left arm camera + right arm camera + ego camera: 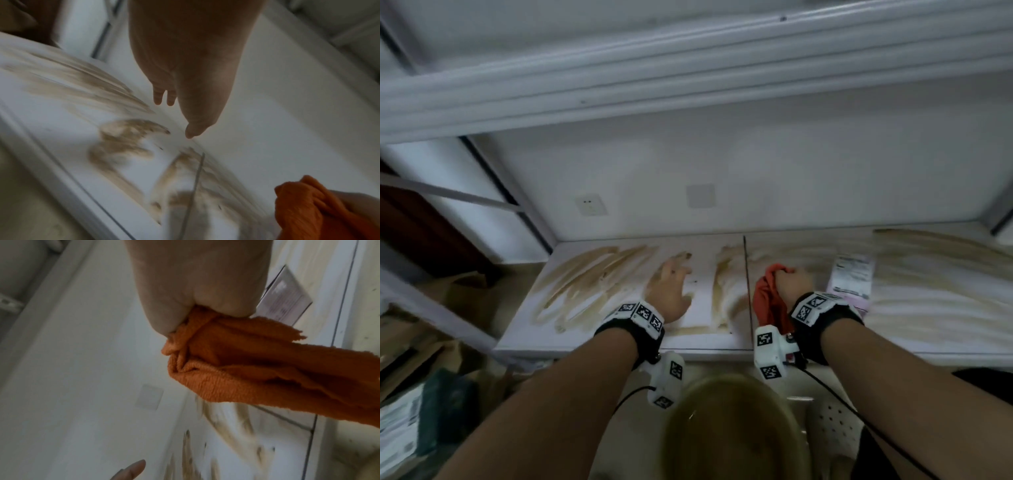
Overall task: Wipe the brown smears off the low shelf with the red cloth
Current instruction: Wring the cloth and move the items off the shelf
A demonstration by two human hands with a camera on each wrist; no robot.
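The low white shelf carries brown smears across its left half and paler streaks on its right half. My right hand grips the bunched red cloth, which hangs from the fist just right of the dark seam. In the right wrist view the cloth trails from the closed fist. My left hand hovers over the smears with its fingers straight and holds nothing. The left wrist view shows that hand above the smears.
A white printed label lies on the shelf right of the cloth. An upper shelf rail overhangs the space. Wall sockets sit on the back wall. Bags and boxes crowd the floor to the left.
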